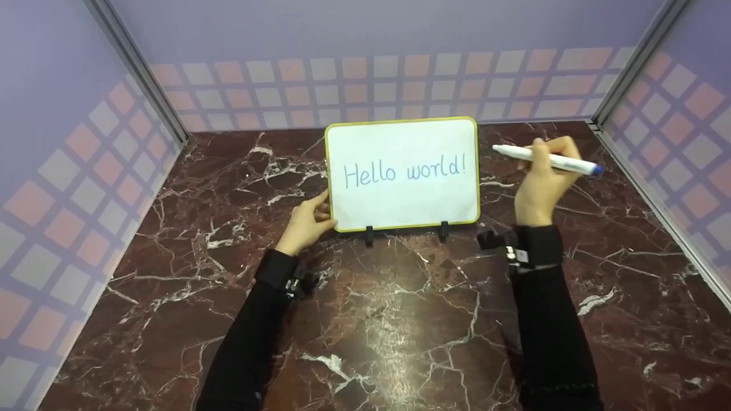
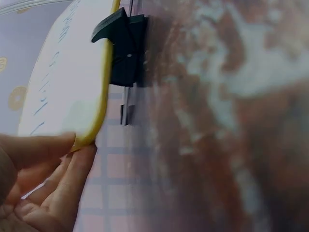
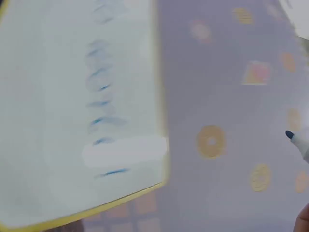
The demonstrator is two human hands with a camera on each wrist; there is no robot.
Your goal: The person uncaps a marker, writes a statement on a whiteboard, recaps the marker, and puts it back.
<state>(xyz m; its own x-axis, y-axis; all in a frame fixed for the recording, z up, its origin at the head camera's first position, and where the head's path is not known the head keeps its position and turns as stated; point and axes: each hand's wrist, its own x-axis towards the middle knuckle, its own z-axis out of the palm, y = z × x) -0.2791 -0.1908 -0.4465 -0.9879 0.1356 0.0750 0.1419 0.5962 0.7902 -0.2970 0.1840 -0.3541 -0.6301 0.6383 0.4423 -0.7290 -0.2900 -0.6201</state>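
Observation:
A small whiteboard (image 1: 400,202) with a yellow rim stands tilted back on a black stand (image 1: 369,236). "Hello world!" is written across it in blue. At its lower left corner, my left hand (image 1: 304,226) pinches the rim, the thumb on the front face and the fingers behind. Right of the board and apart from it, my right hand (image 1: 541,191) holds a white marker (image 1: 575,165) with a blue rear end. In the right wrist view the marker's dark tip (image 3: 289,134) is bare, and only a bit of a finger (image 3: 302,221) shows.
The board stands on a dark red marbled tabletop (image 1: 377,319). Lilac panels with pink and white squares enclose it at the back (image 1: 400,34), left (image 1: 51,74) and right (image 1: 705,51). Each wrist wears a black band with a small device.

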